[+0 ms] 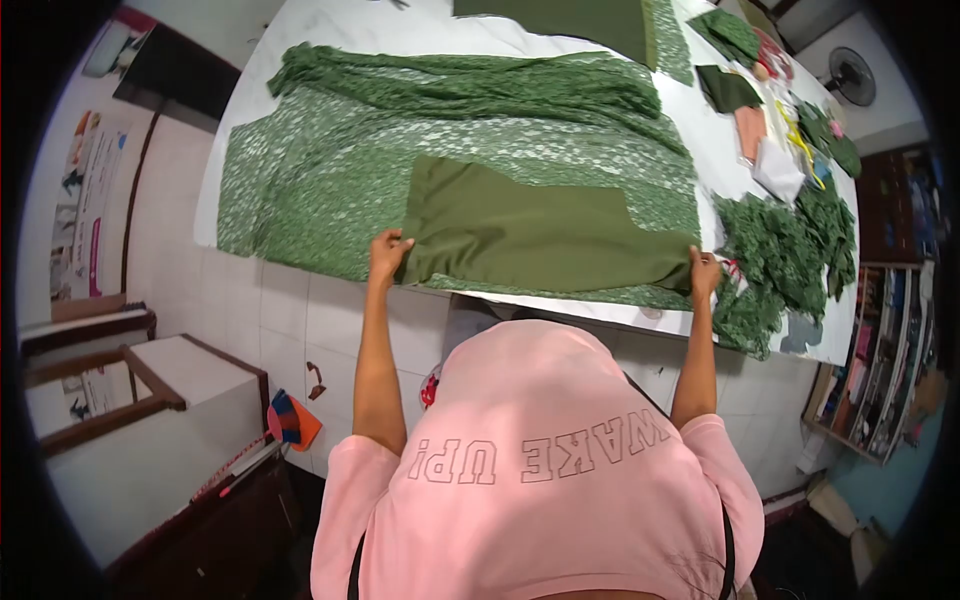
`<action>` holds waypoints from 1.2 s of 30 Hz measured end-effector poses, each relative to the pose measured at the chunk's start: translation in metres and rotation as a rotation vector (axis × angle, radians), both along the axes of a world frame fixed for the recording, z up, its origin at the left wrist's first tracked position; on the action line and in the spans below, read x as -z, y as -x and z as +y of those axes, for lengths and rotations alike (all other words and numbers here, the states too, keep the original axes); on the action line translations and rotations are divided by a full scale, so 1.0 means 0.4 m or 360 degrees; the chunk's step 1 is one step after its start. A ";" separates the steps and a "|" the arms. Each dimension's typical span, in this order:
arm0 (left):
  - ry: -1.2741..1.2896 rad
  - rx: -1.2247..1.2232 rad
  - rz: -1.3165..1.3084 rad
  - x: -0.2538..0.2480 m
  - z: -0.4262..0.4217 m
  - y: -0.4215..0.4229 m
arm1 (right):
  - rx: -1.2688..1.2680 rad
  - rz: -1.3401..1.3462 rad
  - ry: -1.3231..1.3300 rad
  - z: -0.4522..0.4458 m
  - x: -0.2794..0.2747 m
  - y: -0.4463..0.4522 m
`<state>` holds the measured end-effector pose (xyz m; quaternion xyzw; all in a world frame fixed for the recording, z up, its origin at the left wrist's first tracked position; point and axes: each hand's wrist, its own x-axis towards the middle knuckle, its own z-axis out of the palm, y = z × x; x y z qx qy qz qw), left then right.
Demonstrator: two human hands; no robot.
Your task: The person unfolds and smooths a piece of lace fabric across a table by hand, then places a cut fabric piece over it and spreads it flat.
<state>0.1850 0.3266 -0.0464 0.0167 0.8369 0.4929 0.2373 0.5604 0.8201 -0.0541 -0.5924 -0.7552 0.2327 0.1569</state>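
An olive green fabric piece (pixel 530 230) with a cut-out upper right edge lies over a wide sheet of green lace (pixel 300 190) on the white table. My left hand (pixel 388 255) pinches its lower left corner between thumb and fingers. At the opposite end, my right hand (pixel 704 273) grips the lower right corner near the table's front edge. Soft wrinkles run through the olive cloth close to both hands. Behind it, the far part of the lace is gathered into a long folded band (pixel 470 82).
Crumpled lace scraps (pixel 770 260) lie to the right. Beyond them are a white piece (pixel 778 170), yellow strips (pixel 803 140) and small cloth bits. More olive fabric (pixel 570 22) lies at the far edge. A fan (pixel 850 76) and a filled shelf (pixel 880 350) stand at right.
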 end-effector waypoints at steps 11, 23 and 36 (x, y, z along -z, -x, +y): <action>-0.0380 -0.0206 -0.0277 -0.055 -0.051 0.048 | 0.0081 0.0806 0.0617 0.007 0.021 0.013; 0.0086 -0.0199 -0.0087 -0.025 -0.045 0.032 | -0.0167 0.0015 0.0119 -0.040 0.005 -0.005; 0.0022 -0.0047 0.0150 0.022 0.038 0.143 | -0.0079 0.0093 0.0002 -0.062 0.000 -0.007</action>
